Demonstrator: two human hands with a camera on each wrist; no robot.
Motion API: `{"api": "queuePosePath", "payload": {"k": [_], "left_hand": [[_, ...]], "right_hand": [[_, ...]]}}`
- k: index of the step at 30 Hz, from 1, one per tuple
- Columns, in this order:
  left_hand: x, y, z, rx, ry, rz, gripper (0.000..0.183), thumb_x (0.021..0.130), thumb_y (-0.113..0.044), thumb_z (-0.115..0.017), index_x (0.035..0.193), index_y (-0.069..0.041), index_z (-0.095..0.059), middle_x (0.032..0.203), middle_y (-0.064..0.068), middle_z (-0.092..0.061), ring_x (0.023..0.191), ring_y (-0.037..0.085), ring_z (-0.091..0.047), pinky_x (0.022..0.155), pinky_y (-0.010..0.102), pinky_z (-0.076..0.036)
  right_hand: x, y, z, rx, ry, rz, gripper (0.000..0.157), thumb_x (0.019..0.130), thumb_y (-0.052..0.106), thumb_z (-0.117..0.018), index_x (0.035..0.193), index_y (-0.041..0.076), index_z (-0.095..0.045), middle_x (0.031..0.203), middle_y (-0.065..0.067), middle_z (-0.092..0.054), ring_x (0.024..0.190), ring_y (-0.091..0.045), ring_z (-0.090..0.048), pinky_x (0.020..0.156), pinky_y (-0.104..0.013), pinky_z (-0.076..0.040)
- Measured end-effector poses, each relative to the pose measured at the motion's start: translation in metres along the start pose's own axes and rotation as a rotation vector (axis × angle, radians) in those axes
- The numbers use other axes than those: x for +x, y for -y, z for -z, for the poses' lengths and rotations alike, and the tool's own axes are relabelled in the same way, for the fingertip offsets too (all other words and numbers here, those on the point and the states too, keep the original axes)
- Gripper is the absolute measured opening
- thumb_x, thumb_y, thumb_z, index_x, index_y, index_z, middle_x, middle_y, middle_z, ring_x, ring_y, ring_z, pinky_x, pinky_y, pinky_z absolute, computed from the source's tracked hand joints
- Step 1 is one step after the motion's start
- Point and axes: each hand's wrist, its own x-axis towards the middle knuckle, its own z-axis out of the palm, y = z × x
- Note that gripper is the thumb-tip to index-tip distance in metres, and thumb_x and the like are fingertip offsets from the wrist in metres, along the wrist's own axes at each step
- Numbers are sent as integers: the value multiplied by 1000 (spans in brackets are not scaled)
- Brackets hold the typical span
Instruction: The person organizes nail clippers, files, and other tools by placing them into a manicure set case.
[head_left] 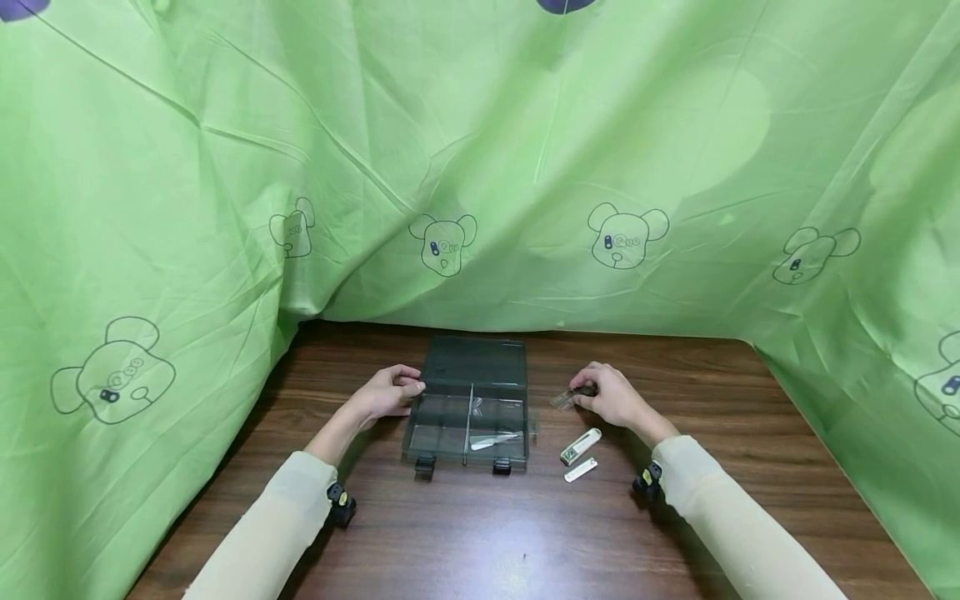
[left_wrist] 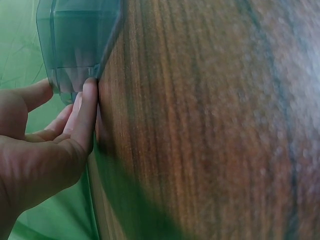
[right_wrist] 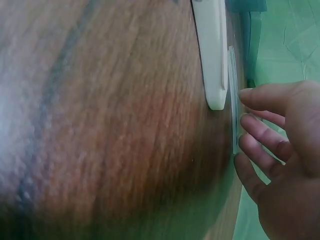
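Observation:
A dark translucent plastic box (head_left: 438,440) lies on the wooden table with its lid (head_left: 476,360) laid back. My left hand (head_left: 387,392) holds the box's left side, its thumb and fingers on either side of the wall in the left wrist view. To the right of the box, my right hand (head_left: 611,394) has its fingertips at a thin clear plastic piece (right_wrist: 233,100) lying flat on the table. Nearer to me are a white nail clipper (head_left: 581,447) and a smaller white flat piece (head_left: 581,470), whose kind is unclear.
A pale divider (head_left: 469,417) splits the box lengthwise. A slim white item (head_left: 495,440) and small clear bits (head_left: 477,407) lie in the right part. Two dark latches (head_left: 424,465) hang at the front. A green curtain (head_left: 525,167) surrounds the table (head_left: 450,550) behind and at the sides.

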Motion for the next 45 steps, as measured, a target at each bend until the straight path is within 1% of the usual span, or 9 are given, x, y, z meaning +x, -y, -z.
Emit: {"api": "queuePosePath", "payload": {"k": [9,16,19,24,28,32,36,41,45], "left_hand": [[-1,-2,-1,10,-2,9,47,108,-16,-65,148,3,-49,138,22,-55,120,34,-63,89,42,-63],[-2,-2,0,3,0,2,47,108,-16,-65,148,3,-49,139,24,-54,121,37,-63,90,44,-62],[-2,-2,0,5,-2,0,47,108,-16,-65,148,3,-49,138,24,-54,120,36,-63,90,44,-62],[-2,-1,0,3,-3,2,46,108,-15,-65,147,4,-49,136,23,-56,119,34,-63,89,43,-62],[-1,-1,0,2,1,-1,46,108,-15,-65,146,4,-49,136,23,-56,120,35,-63,90,44,-62],[-1,-1,-1,2,3,-3,47,108,-15,-65,147,4,-49,136,23,-56,122,35,-62,90,43,-62],[-1,-1,0,-1,-1,0,46,108,-15,-65,147,4,-49,136,22,-57,122,35,-62,90,42,-62],[-3,-2,-1,-5,-4,-1,46,108,-15,-64,146,4,-49,135,22,-57,121,34,-63,89,42,-62],[-3,-3,-1,-1,0,-2,46,108,-15,-64,147,4,-48,135,22,-57,121,34,-63,90,42,-62]], "right_hand": [[-3,-3,1,-63,22,14,14,85,4,-85,89,12,-75,89,0,-64,86,-20,-57,79,-39,-47],[-5,-1,5,-58,77,2,13,87,4,-84,89,13,-74,85,4,-64,84,-16,-58,79,-38,-48],[-6,1,5,-43,98,-16,15,87,3,-83,88,12,-72,85,3,-64,82,-16,-58,77,-36,-49],[-8,3,4,11,132,-71,18,88,-1,-79,87,12,-66,79,4,-63,74,-12,-58,67,-30,-49],[-10,7,4,53,142,-78,17,88,-4,-74,87,11,-67,77,6,-63,73,-12,-59,67,-28,-50],[-8,18,6,125,140,-54,16,89,-4,-74,89,11,-69,77,5,-64,73,-13,-60,68,-27,-50],[-2,37,6,186,130,13,15,90,-3,-76,89,11,-70,79,4,-66,74,-13,-61,68,-27,-52],[8,67,-2,207,130,100,16,90,-2,-78,90,12,-70,81,5,-67,77,-11,-62,70,-26,-55],[13,90,-11,200,136,142,17,91,1,-80,89,15,-70,82,8,-66,78,-9,-62,70,-26,-54]]}}
